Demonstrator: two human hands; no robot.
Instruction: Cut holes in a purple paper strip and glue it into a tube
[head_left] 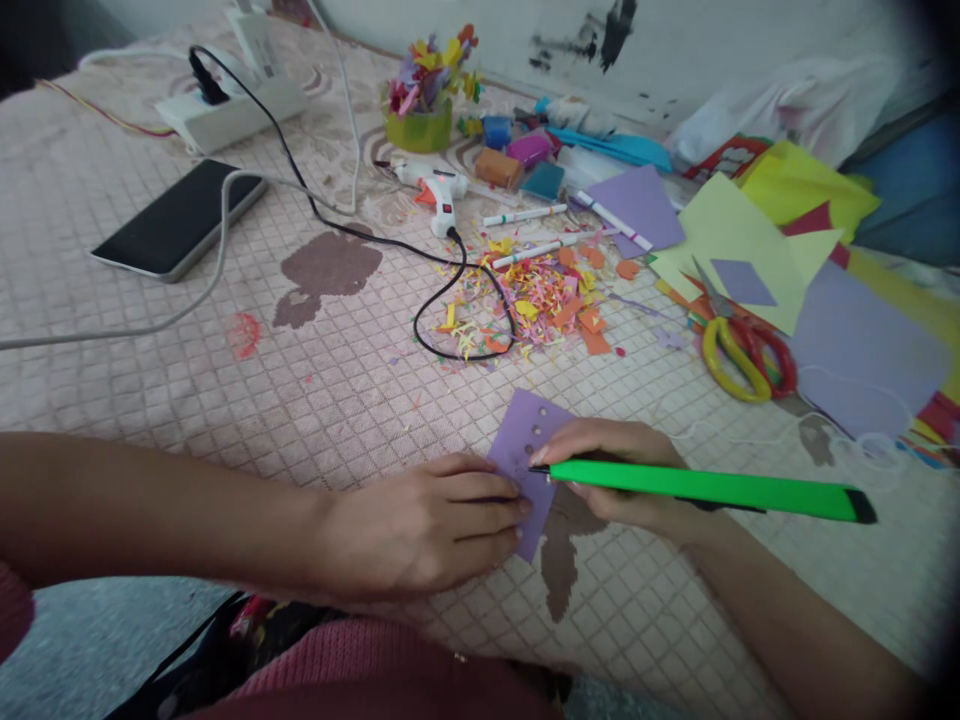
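A small piece of purple paper (pixel 517 425) lies on the cloth in front of me, with a row of small round marks or holes near its top. My left hand (pixel 442 520) rests flat across its left side, fingers stretched out and pressing it down. Held in my right hand (pixel 622 450) is a bright green pen (pixel 705 488) with a black tip and a black end. Its tip touches or hovers just over the paper, close to my left fingertips; I cannot tell which. My right fingers cover part of the paper's right edge.
Beyond the paper lie colourful paper scraps (pixel 551 300), a white glue gun (pixel 435 190) and its looping black cord (pixel 420 325). Scissors (pixel 742 350) and coloured sheets (pixel 862 340) are on the right. A phone (pixel 180 215), power strip (pixel 240 110) and pot of paper flowers (pixel 418 125) stand farther back.
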